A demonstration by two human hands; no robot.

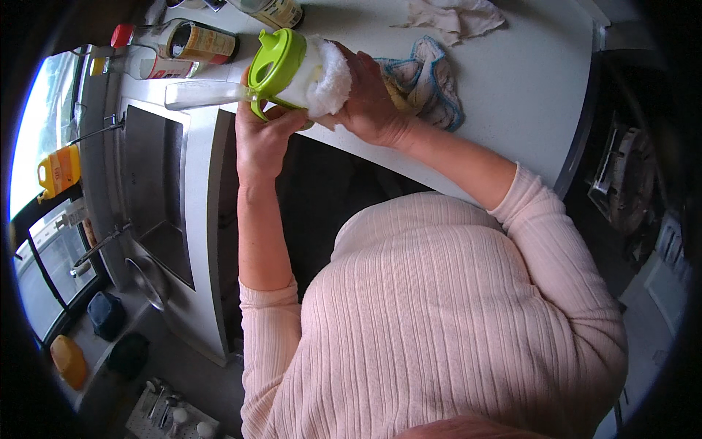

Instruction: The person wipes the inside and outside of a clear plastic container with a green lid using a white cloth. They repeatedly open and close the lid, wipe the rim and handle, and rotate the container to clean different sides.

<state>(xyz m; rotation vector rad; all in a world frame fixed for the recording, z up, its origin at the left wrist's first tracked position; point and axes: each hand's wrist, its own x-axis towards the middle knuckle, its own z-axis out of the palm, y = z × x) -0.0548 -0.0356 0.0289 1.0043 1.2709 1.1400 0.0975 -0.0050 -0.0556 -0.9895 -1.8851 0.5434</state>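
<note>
My left hand (266, 134) grips a container by its lower side, near the bright green spouted lid (279, 60) and green handle frame. The body of the container (299, 88) looks pale or translucent. My right hand (373, 101) presses a fluffy white cloth (332, 77) around its base end; the fingers behind it are hidden. A long clear plastic piece (205, 95) juts out leftward beside the left hand, and whether it is attached to the container I cannot tell. Just right of my right hand, a crumpled blue-edged cloth (433, 88) lies on the white countertop (515, 82).
Glass bottles lie to the left in view, one with a red cap (122, 35) and one with a yellow cap (97, 66). A sink (159, 181) is on the left, with a metal bowl (147, 282) by it. Another rag (455, 19) is at the far side.
</note>
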